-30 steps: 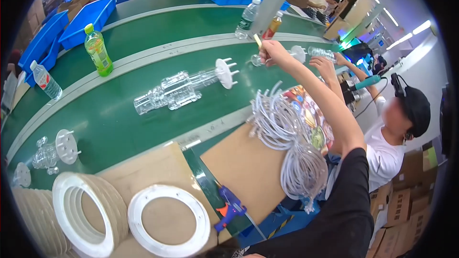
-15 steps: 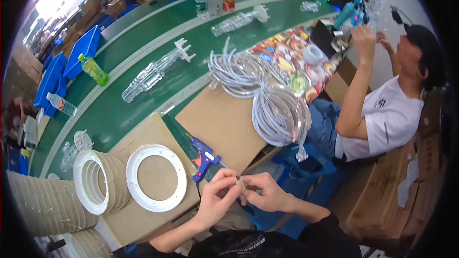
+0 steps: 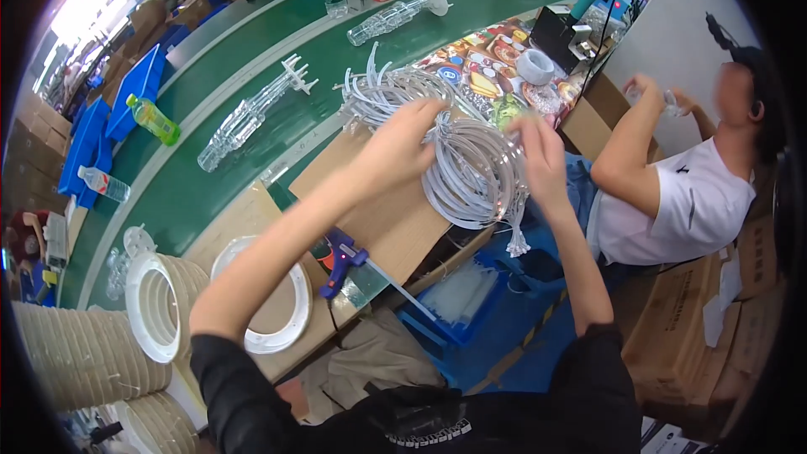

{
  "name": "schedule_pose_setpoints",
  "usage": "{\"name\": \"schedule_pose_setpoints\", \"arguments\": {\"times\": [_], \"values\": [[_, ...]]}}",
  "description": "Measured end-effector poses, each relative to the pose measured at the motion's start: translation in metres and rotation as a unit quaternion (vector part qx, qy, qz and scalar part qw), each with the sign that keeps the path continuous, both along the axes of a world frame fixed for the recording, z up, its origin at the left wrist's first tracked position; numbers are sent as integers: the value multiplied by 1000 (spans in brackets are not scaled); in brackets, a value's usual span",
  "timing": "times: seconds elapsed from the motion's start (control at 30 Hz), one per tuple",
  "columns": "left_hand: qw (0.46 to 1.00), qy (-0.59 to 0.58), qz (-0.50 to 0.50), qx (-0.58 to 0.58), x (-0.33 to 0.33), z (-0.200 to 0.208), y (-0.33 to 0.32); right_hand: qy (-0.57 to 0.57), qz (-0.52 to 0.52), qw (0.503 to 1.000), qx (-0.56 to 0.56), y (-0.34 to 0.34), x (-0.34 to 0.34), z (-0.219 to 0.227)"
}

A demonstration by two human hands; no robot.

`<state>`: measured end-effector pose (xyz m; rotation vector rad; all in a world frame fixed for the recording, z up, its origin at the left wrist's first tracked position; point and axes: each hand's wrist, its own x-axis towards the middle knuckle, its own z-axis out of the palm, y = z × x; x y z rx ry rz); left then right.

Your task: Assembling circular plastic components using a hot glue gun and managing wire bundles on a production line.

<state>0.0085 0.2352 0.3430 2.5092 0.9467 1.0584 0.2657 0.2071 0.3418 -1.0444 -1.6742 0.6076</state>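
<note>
Two joined coils of clear, whitish tubing (image 3: 475, 181) lie on a flat sheet of cardboard (image 3: 391, 231), narrowing to a waist between them. My left hand (image 3: 403, 143) reaches over the cardboard, its fingers bent closed at that waist. On the other side of the coils is my right hand (image 3: 542, 155), raised at their right edge. Motion smears its fingertips, so I cannot make out whether they hold anything. A blue and purple glue gun (image 3: 343, 262) rests left of the cardboard, below my left forearm. Partly hidden under that forearm is a white ring (image 3: 286, 340).
Ribbed beige cylinders (image 3: 92, 353) stand at the lower left. Clear plastic parts (image 3: 244, 126) and drink bottles (image 3: 154, 120) rest on the green conveyor (image 3: 252, 42). At right sits a co-worker (image 3: 672, 202) beside stacked cartons (image 3: 664, 328). A white tape roll (image 3: 535, 67) is on the patterned surface.
Both hands have left the spot in front of my body, where they held a small tan piece. They have moved up and forward to the coiled tubing and apart. The tan piece is no longer visible.
</note>
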Motion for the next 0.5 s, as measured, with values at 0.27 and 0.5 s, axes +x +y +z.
{"name": "schedule_pose_setpoints", "arguments": {"times": [0.27, 0.5], "values": [[940, 325, 34, 98, -8, -53, 84, -143, 44, 982, -112, 98, -14, -87], [955, 282, 4, 90, -46, -2, 19, -89, 93, 983, -130, 19, -44, -34]]}}
